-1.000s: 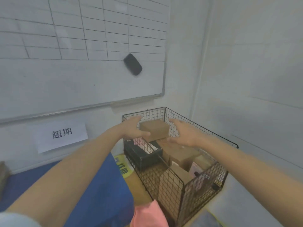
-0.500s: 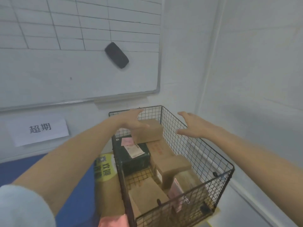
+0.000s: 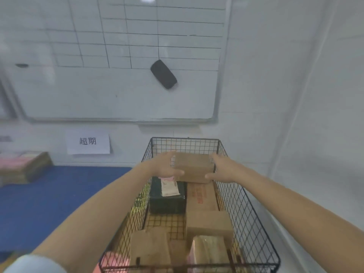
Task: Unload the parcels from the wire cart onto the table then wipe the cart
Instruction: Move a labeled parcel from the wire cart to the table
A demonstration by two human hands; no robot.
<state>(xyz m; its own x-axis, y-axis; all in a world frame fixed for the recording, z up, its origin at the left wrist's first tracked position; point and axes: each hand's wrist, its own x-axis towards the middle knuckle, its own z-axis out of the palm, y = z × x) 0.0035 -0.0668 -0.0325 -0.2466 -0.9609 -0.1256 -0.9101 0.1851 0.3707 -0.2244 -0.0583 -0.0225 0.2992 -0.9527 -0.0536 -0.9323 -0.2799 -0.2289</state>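
Here, at the far left, a stack of brown and pink parcels (image 3: 25, 166) lies on the blue table (image 3: 59, 194), against the wall. Right of it, a white paper sign (image 3: 88, 143) with two printed characters hangs below a whiteboard (image 3: 118, 91) ruled with a grid. A black eraser (image 3: 163, 74) sticks tilted on the board's right part.

Both bare forearms reach from the near edge toward the far end of the wire cart (image 3: 242, 194), which stands just right of the table. The left hand (image 3: 164, 167) grips the left end of a small brown box (image 3: 193, 166), thumb across its near face and fingers over the far side. The right hand (image 3: 223, 170) grips the opposite end (thumb low on the near face).

The box sits level in the cart's far end, above a long brown box with red print (image 3: 201, 194). Whether it rests on that one or is lifted clear cannot be told. Left of the long one lies a black box (image 3: 167, 201) with a white and pink label on top. Nearer lie a plain brown box (image 3: 208, 225), a second brown carton (image 3: 149, 247) at the near left and a clear-wrapped parcel (image 3: 208, 251).
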